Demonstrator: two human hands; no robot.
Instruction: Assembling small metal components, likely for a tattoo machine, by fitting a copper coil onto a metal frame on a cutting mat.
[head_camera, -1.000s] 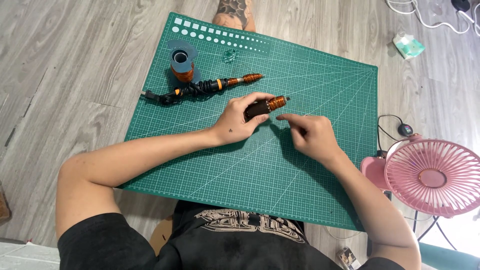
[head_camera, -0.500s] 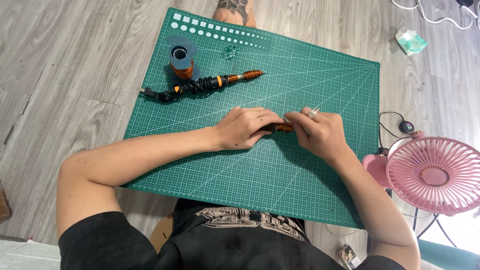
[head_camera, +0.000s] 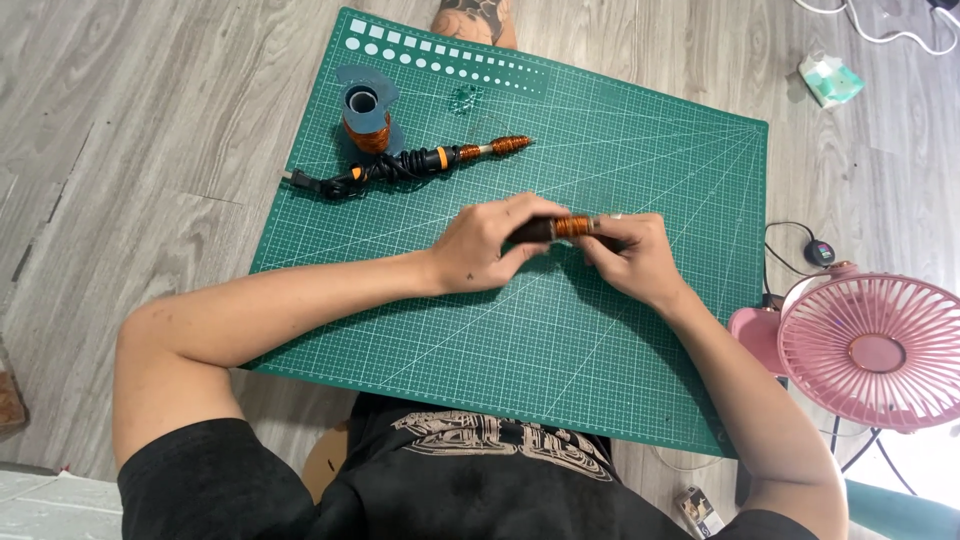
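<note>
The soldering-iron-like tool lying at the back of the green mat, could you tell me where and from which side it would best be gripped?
Probably on the black and orange handle of the tool, coming from above with fingers across its length. It lies flat, clear of both hands, with the copper-wound tip pointing right and the coiled cord bunched at the left end, so the middle is the plain, thick part. The spool stands close behind.

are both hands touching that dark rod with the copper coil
Touching. The head view shows the left hand wrapped round the dark end of the rod, while the right hand has its fingertips pinching the other end beside the copper winding.
</note>
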